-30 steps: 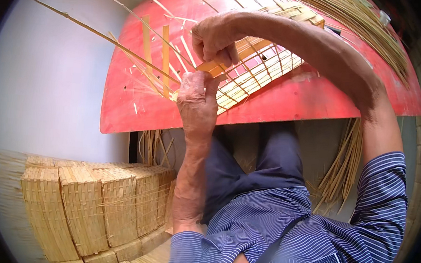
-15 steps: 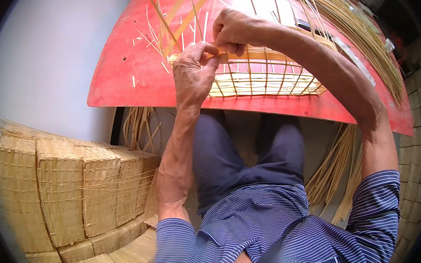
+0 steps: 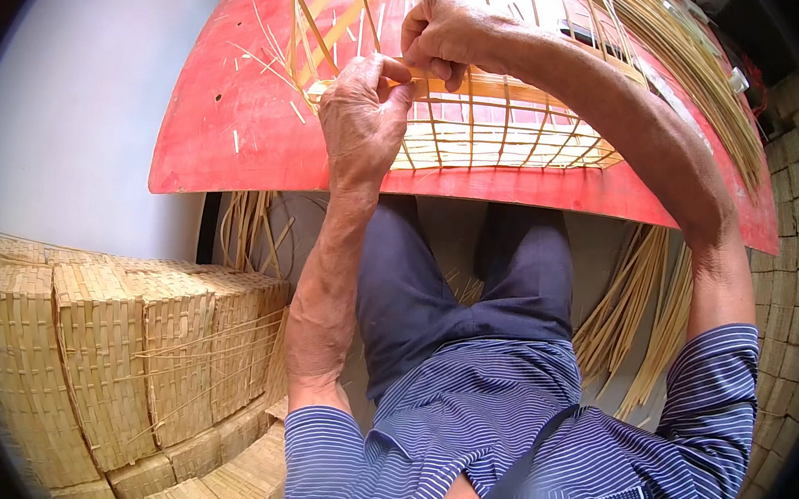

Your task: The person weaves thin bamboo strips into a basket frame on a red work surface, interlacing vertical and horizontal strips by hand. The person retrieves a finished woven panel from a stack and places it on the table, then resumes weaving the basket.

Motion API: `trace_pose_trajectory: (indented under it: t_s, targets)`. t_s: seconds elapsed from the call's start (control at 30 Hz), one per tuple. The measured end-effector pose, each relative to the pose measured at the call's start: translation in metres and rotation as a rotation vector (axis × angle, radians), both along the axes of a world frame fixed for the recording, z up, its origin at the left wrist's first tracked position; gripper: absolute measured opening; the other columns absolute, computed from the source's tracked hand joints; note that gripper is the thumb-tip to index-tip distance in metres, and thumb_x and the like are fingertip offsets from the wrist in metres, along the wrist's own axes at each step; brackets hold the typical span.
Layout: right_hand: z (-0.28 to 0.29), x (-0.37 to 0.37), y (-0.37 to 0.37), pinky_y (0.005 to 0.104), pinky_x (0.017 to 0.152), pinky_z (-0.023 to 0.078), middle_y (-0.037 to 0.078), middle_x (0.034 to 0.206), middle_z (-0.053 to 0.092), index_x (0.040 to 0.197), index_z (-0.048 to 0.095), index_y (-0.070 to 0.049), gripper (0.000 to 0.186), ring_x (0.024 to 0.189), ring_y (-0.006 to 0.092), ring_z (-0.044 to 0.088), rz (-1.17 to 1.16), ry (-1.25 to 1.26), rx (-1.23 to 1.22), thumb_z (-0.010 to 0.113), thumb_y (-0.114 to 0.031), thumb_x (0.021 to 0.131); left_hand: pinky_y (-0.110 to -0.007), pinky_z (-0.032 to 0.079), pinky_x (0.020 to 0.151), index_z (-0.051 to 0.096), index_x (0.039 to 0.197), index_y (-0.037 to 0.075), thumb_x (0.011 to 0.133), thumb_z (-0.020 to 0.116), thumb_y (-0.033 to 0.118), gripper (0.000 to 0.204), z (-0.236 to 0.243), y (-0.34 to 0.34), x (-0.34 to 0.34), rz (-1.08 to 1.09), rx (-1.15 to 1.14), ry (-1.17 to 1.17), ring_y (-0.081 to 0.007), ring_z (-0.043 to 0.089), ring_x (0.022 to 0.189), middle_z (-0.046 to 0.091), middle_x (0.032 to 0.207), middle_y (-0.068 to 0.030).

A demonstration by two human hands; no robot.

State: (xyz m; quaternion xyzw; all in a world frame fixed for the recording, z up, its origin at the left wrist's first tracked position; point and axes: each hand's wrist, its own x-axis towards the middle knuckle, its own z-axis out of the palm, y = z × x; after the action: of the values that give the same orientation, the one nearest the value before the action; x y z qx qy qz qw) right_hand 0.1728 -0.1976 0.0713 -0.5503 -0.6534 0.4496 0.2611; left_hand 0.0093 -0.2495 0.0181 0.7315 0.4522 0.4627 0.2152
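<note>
An open-sided basket of thin bamboo strips [image 3: 511,144] lies near the front edge of the red table, its wall a wide grid. Along its upper side runs a broader, yellowish bamboo strip [image 3: 501,89]. My left hand [image 3: 365,120] is closed at the basket's left end, thumb and forefinger pinching this strip. Right beside it, my right hand [image 3: 442,42] reaches across from the right with bent fingers, gripping the same strip from above. The fingers hide the spot where the strip passes between the hands. Long upright strips stick up from the basket beyond both hands.
Loose splints and offcuts lie on the red table [image 3: 211,146]. A bundle of long bamboo strips [image 3: 712,96] lies at its right side. Stacked woven baskets [image 3: 100,357] stand at lower left. More strips [image 3: 625,300] hang below the table on the right.
Both hands have shifted slightly up and left in the picture, along with the table and basket. The two hands keep their hold on the strip.
</note>
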Motion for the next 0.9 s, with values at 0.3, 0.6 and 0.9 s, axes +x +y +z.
trace_pose_trajectory:
  t_s: [0.3,0.6,0.9]
  targets:
    - [0.005,0.003,0.0,0.0303,0.04,0.055,0.011,0.057,0.061,0.08,0.063,0.004,0.007,0.047,0.0154,0.063,0.008,-0.092,0.035,0.064,-0.001,0.084,-0.031,0.048,0.064,0.07,0.092,0.003,0.084,0.076,0.009,0.012,-0.018,0.007,0.01,0.018,0.351,0.002,-0.0164,0.058,0.073,0.061,0.088,-0.0061]
    - [0.008,-0.011,-0.038,0.0422,0.081,0.056,0.021,0.097,0.072,0.112,0.066,0.003,0.029,0.09,0.0313,0.071,-0.141,-0.486,0.835,0.07,-0.014,0.088,-0.037,0.052,0.077,0.066,0.111,0.001,0.091,0.062,-0.001,0.02,-0.018,-0.013,-0.019,-0.031,0.353,-0.024,-0.0246,0.064,0.087,0.064,0.099,-0.013]
    - [0.027,-0.041,-0.009,0.0324,0.052,0.06,0.017,0.083,0.067,0.115,0.058,0.014,0.038,0.061,0.021,0.07,-0.093,0.196,0.052,0.065,-0.013,0.089,-0.033,0.055,0.066,0.065,0.113,-0.002,0.09,0.062,-0.001,0.024,0.009,0.012,-0.08,0.214,0.277,-0.088,-0.019,0.064,0.071,0.07,0.096,-0.0112]
